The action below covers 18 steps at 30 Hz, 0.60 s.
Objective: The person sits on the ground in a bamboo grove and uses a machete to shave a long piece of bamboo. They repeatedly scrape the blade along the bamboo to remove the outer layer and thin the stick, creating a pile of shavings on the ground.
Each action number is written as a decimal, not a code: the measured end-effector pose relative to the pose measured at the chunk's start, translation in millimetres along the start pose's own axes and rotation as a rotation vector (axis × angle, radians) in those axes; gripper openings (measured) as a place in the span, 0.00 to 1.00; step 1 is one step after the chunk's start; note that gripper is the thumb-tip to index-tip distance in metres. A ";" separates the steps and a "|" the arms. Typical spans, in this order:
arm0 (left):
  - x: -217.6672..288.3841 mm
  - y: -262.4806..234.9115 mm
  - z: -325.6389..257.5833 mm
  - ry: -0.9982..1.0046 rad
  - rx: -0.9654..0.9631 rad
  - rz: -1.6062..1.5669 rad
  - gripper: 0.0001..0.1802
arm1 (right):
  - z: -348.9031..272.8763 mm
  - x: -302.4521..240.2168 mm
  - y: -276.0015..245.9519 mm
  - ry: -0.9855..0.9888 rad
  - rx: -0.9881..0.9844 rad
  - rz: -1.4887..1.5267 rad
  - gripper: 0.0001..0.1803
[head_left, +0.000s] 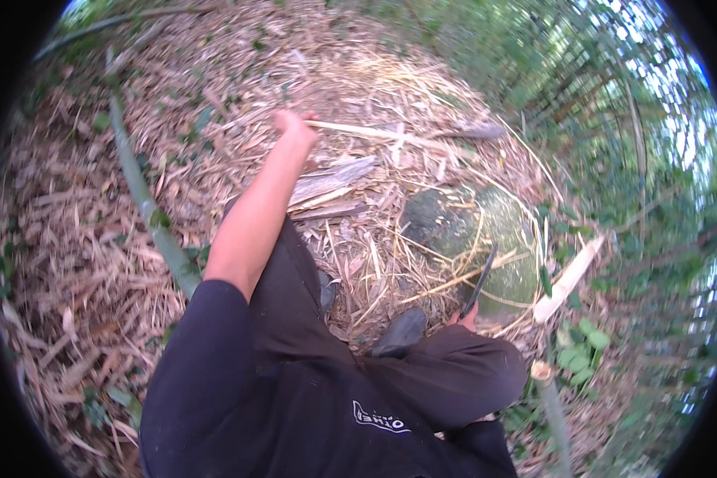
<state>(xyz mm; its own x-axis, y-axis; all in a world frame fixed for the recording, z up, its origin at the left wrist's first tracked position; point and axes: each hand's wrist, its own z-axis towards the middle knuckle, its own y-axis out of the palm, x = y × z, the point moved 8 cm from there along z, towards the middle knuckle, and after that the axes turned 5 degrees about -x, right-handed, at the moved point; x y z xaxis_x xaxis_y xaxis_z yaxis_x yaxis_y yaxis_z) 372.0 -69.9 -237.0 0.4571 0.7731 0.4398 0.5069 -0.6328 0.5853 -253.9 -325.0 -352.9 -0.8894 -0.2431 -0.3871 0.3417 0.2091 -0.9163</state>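
Stretched far out in front, my left hand (pixel 294 124) is closed around the end of a long, pale bamboo strip (pixel 358 130), which runs off to the right above the leaf litter. Low at the right, beside my bent knee, my right hand (pixel 467 318) grips a knife (pixel 482 280); its dark, narrow blade points up and away. The knee partly hides this hand. Behind the blade lies a large, mossy green rock (pixel 511 271) with thin bamboo shavings (pixel 454 283) strewn over and around it.
Weathered wood pieces (pixel 331 185) lie ahead of my feet. A green bamboo pole (pixel 143 195) stretches along the left. Right of the rock are a split pale bamboo piece (pixel 570 279) and a cut bamboo stalk (pixel 551 406). Dry leaves cover the ground; thickets stand at the right.
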 end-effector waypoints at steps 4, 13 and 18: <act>-31.6 -16.9 -1.0 0.098 0.034 -0.071 0.39 | 3.0 5.4 -5.9 -0.013 0.011 0.135 0.35; -237.3 -81.5 -93.1 -0.065 0.142 0.219 0.37 | 0.9 -27.2 -52.8 -0.004 0.002 0.548 0.26; -285.1 -98.5 -71.8 -0.085 0.203 0.250 0.36 | 63.0 -100.4 -116.3 -0.119 -0.066 0.501 0.25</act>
<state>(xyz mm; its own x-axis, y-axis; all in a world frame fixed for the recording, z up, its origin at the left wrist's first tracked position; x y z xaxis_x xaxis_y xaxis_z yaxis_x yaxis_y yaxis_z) 139.2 -224.8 -371.1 0.6410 0.5916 0.4890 0.5029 -0.8050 0.3147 -185.3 -384.6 -214.0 -0.5796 -0.2026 -0.7893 0.6936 0.3859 -0.6083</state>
